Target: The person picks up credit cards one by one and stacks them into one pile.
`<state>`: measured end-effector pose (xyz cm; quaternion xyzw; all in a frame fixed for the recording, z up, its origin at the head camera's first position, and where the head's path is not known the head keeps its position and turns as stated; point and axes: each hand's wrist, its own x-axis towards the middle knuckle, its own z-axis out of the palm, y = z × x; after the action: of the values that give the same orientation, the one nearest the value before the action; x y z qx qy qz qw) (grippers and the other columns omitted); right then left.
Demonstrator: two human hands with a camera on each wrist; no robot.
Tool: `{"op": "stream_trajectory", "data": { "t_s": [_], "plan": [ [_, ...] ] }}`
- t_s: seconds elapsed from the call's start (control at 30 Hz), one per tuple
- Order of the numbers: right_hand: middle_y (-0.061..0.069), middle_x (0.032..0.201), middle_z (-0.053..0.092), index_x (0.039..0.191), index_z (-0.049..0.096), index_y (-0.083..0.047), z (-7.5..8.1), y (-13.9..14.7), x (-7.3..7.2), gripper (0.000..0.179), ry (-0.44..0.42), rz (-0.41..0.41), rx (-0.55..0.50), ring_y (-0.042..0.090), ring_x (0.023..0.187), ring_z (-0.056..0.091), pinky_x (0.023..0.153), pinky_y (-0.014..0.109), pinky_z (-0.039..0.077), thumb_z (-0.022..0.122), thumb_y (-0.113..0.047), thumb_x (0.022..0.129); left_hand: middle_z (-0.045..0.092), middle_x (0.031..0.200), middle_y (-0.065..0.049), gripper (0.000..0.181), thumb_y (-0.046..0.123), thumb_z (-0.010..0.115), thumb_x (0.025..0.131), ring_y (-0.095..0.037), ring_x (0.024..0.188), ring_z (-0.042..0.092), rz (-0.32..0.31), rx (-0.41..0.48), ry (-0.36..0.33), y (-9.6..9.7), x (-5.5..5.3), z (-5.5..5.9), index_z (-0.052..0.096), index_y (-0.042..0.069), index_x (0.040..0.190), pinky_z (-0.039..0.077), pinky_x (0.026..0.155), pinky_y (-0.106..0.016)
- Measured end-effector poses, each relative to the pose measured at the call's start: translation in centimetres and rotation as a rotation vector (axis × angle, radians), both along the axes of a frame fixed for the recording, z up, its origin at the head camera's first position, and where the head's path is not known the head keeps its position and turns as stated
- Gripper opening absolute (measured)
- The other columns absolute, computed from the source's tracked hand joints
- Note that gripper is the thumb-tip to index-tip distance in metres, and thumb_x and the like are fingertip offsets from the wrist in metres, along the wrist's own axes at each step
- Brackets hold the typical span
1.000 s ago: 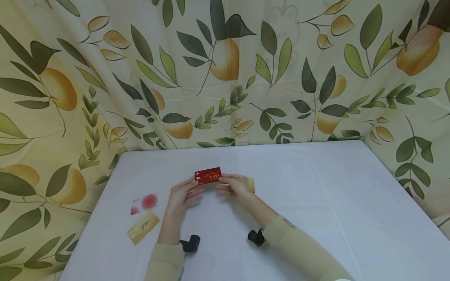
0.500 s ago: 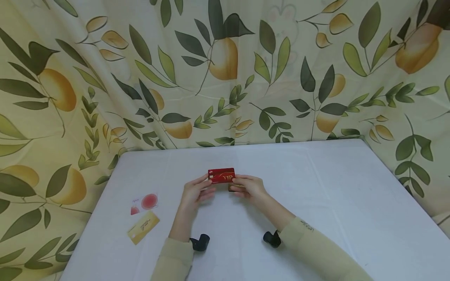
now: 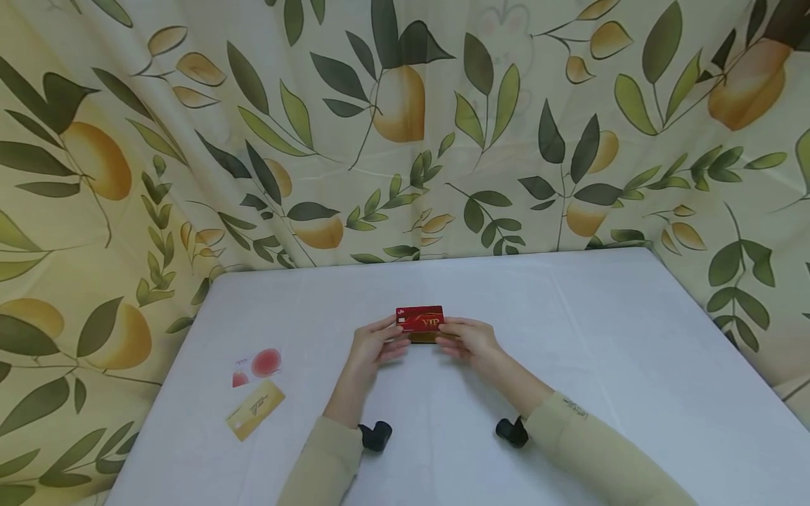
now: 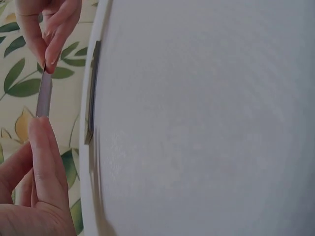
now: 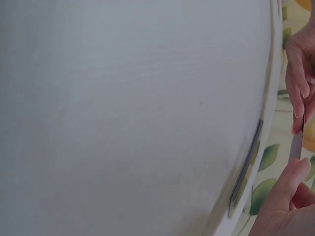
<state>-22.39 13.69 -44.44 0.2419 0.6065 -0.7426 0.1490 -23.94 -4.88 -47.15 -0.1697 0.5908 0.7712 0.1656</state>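
Note:
Raised over the far middle of the table is a red card (image 3: 418,318) with gold "VIP" lettering. My left hand (image 3: 372,344) pinches its left end, and my right hand (image 3: 473,340) pinches the right end between thumb and fingers. Behind it in the head view, a gold card (image 3: 422,338) lies on the table, partly covered by the red one. The left wrist view shows the held card (image 4: 44,96) edge-on between both hands' fingertips. Apart from it, a thin dark-edged stack (image 4: 92,93) lies flat on the tabletop.
On the table's left side lie a white card with pink-red circles (image 3: 266,362) and, just nearer, a gold card (image 3: 256,410). A white cloth (image 3: 601,365) covers the table. A fruit-patterned curtain (image 3: 405,176) hangs behind its far edge.
Both hands have moved right together with the red card, which now sits over the gold card on the table. The two cards at the left have stayed put.

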Motion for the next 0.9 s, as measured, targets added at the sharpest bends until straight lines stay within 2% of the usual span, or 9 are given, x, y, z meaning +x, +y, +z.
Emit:
{"op": "stream_trajectory", "data": {
  "t_s": [0.43, 0.63, 0.9],
  "plan": [
    [0.003, 0.072, 0.069, 0.120, 0.055, -0.001, -1.1, 1.3, -0.2, 0.037, -0.077, -0.019, 0.018, 0.013, 0.065, 0.067, 0.060, 0.023, 0.056, 0.064, -0.008, 0.085, 0.068, 0.093, -0.018, 0.042, 0.007, 0.063, 0.085, -0.018, 0.063, 0.068, -0.067, -0.050, -0.030, 1.2, -0.5, -0.9, 0.055, 0.005, 0.126, 0.057, 0.061, -0.031],
    [0.004, 0.072, 0.069, 0.118, 0.056, -0.001, -1.5, 1.6, -0.4, 0.036, -0.096, -0.019, 0.027, 0.013, 0.064, 0.067, 0.057, 0.022, 0.055, 0.064, -0.008, 0.084, 0.069, 0.088, -0.014, 0.042, 0.006, 0.063, 0.085, -0.017, 0.061, 0.067, -0.091, -0.091, -0.059, 1.4, -0.8, -1.0, 0.056, 0.008, 0.126, 0.057, 0.060, -0.030],
    [0.004, 0.071, 0.069, 0.117, 0.056, -0.001, -1.7, 2.0, -0.6, 0.036, -0.104, -0.009, 0.051, 0.012, 0.061, 0.067, 0.055, 0.021, 0.055, 0.065, -0.009, 0.084, 0.070, 0.082, -0.012, 0.041, 0.008, 0.063, 0.085, -0.015, 0.059, 0.066, -0.120, -0.155, -0.033, 1.8, -0.7, -1.0, 0.056, 0.007, 0.125, 0.057, 0.057, -0.029]
  ]
}}
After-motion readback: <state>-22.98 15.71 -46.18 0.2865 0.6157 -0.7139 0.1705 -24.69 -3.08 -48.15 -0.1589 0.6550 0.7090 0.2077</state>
